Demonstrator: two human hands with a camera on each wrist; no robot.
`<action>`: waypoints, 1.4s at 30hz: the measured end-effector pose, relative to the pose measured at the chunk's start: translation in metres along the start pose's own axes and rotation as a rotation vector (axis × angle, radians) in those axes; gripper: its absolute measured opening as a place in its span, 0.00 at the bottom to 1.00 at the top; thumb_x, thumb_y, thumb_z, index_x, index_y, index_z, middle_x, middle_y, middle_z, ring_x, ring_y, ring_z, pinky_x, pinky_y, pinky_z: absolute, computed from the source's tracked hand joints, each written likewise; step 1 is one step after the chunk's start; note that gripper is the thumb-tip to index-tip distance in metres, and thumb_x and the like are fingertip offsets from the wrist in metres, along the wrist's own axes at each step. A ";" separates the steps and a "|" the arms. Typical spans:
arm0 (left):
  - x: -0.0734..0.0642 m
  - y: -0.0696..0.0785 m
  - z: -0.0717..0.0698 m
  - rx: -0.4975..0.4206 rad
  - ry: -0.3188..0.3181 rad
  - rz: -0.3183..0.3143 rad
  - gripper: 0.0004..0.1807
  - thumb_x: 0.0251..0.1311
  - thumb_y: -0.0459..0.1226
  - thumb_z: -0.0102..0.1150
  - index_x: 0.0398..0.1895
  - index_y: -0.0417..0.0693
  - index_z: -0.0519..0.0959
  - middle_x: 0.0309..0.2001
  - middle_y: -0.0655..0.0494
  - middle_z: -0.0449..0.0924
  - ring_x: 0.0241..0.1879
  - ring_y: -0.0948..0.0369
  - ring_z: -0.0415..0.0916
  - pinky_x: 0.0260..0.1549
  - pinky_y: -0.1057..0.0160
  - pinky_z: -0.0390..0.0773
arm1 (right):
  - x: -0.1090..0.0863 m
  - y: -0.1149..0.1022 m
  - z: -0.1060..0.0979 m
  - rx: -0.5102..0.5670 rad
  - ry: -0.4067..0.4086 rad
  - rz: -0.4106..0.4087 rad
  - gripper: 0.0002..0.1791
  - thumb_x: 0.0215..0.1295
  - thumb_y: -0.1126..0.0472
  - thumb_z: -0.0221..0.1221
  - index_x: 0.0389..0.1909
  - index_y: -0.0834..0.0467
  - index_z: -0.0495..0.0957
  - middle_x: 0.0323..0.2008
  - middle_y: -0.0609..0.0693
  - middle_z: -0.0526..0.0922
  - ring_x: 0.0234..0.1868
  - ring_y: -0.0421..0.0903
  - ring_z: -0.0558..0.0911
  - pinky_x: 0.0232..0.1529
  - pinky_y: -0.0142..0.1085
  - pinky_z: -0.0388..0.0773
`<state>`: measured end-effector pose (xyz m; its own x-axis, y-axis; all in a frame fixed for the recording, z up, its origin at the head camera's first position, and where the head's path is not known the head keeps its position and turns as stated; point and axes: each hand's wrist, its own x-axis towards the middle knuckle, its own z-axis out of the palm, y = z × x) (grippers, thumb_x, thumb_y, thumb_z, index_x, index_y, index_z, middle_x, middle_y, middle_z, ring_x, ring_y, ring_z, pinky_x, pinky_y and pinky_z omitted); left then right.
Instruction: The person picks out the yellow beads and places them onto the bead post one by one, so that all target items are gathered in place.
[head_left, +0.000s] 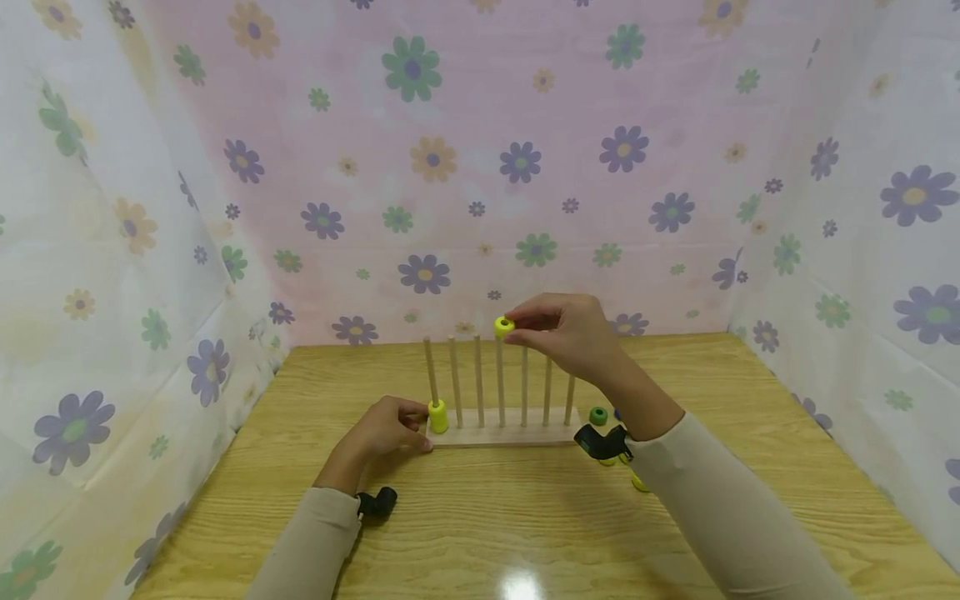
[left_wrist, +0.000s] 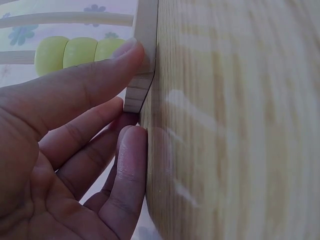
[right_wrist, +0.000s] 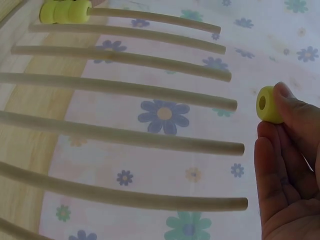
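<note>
Head view has the right hand [head_left: 573,333] pinching a small yellow ring-shaped bead [head_left: 504,327] near the tips of the upright round wooden pegs [head_left: 479,383]; the right wrist view shows it apart from them. The left hand [head_left: 386,433] grips the left end of the pale wooden base [head_left: 510,436], beside three stacked yellow beads [head_left: 438,418] on the leftmost peg [head_left: 430,367]. A green bead [head_left: 597,416] lies right of the base on the wood-grain bench [head_left: 487,517].

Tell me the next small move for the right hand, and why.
I'd probably carry the yellow bead over the leftmost peg: the right hand pinches it clear of the peg tips, and that leftmost peg already holds three yellow beads.
</note>
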<state>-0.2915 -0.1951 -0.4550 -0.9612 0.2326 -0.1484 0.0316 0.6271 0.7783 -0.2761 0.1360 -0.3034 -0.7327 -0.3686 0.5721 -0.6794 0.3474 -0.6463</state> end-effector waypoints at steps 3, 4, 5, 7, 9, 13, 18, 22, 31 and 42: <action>0.000 0.000 0.000 -0.005 0.000 0.000 0.34 0.47 0.37 0.84 0.62 0.53 0.84 0.49 0.57 0.85 0.47 0.59 0.79 0.50 0.56 0.81 | 0.003 -0.002 0.004 0.019 -0.008 -0.001 0.11 0.61 0.58 0.74 0.45 0.51 0.90 0.41 0.45 0.90 0.38 0.39 0.89 0.41 0.33 0.86; 0.000 0.000 -0.001 -0.010 0.000 -0.001 0.34 0.47 0.37 0.84 0.62 0.53 0.84 0.49 0.57 0.85 0.47 0.59 0.79 0.50 0.56 0.81 | 0.004 -0.003 0.005 0.023 -0.009 -0.002 0.11 0.61 0.57 0.75 0.45 0.51 0.90 0.41 0.45 0.90 0.38 0.39 0.89 0.41 0.33 0.86; 0.000 0.000 -0.001 -0.014 -0.003 -0.001 0.34 0.47 0.37 0.84 0.62 0.53 0.84 0.49 0.56 0.85 0.47 0.59 0.79 0.49 0.56 0.81 | 0.005 -0.003 0.007 0.023 -0.009 -0.004 0.11 0.61 0.57 0.75 0.44 0.50 0.90 0.41 0.45 0.90 0.38 0.39 0.89 0.41 0.33 0.86; 0.000 0.000 -0.001 -0.022 -0.007 0.000 0.34 0.47 0.37 0.84 0.62 0.52 0.84 0.49 0.56 0.84 0.47 0.58 0.79 0.49 0.56 0.81 | 0.007 -0.004 0.009 0.023 -0.011 -0.003 0.11 0.60 0.57 0.75 0.44 0.50 0.91 0.40 0.44 0.90 0.38 0.39 0.89 0.40 0.33 0.86; 0.000 -0.001 -0.001 -0.023 -0.009 0.002 0.34 0.47 0.37 0.84 0.62 0.52 0.84 0.49 0.56 0.84 0.47 0.58 0.78 0.49 0.56 0.81 | 0.008 -0.004 0.012 0.025 -0.013 0.002 0.11 0.60 0.56 0.75 0.44 0.50 0.91 0.40 0.43 0.90 0.38 0.38 0.89 0.40 0.33 0.86; 0.001 -0.002 0.000 -0.013 -0.006 0.006 0.34 0.47 0.37 0.84 0.62 0.53 0.84 0.48 0.56 0.85 0.46 0.59 0.79 0.48 0.56 0.81 | 0.010 -0.005 0.016 0.039 -0.021 0.012 0.11 0.60 0.58 0.75 0.44 0.51 0.90 0.40 0.44 0.90 0.38 0.39 0.89 0.40 0.34 0.86; 0.002 -0.001 -0.001 -0.007 -0.008 0.011 0.34 0.46 0.38 0.84 0.62 0.53 0.84 0.48 0.56 0.85 0.45 0.59 0.78 0.48 0.56 0.81 | 0.013 -0.006 0.020 0.053 -0.024 0.009 0.11 0.60 0.58 0.75 0.44 0.52 0.90 0.40 0.44 0.90 0.37 0.39 0.89 0.40 0.34 0.86; 0.001 -0.001 -0.001 -0.006 -0.006 0.012 0.35 0.47 0.38 0.84 0.62 0.52 0.84 0.48 0.56 0.85 0.45 0.59 0.79 0.48 0.57 0.81 | 0.016 -0.007 0.025 0.052 -0.028 -0.003 0.10 0.61 0.58 0.74 0.44 0.51 0.90 0.39 0.44 0.90 0.37 0.38 0.89 0.39 0.33 0.87; -0.001 -0.001 0.000 -0.006 -0.003 0.016 0.34 0.47 0.37 0.84 0.62 0.52 0.84 0.48 0.57 0.85 0.45 0.59 0.79 0.49 0.56 0.81 | 0.023 -0.017 0.032 0.049 -0.048 -0.014 0.10 0.61 0.59 0.74 0.43 0.53 0.91 0.39 0.44 0.91 0.36 0.38 0.89 0.39 0.33 0.86; 0.001 -0.003 -0.001 -0.001 -0.010 0.011 0.34 0.47 0.38 0.84 0.62 0.53 0.85 0.47 0.56 0.85 0.45 0.58 0.78 0.47 0.56 0.80 | 0.028 -0.016 0.048 0.059 -0.056 -0.012 0.10 0.62 0.59 0.74 0.44 0.53 0.91 0.39 0.44 0.90 0.36 0.37 0.89 0.39 0.33 0.86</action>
<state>-0.2926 -0.1970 -0.4567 -0.9581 0.2465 -0.1457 0.0416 0.6234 0.7808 -0.2842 0.0786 -0.3012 -0.7203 -0.4207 0.5515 -0.6831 0.2924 -0.6692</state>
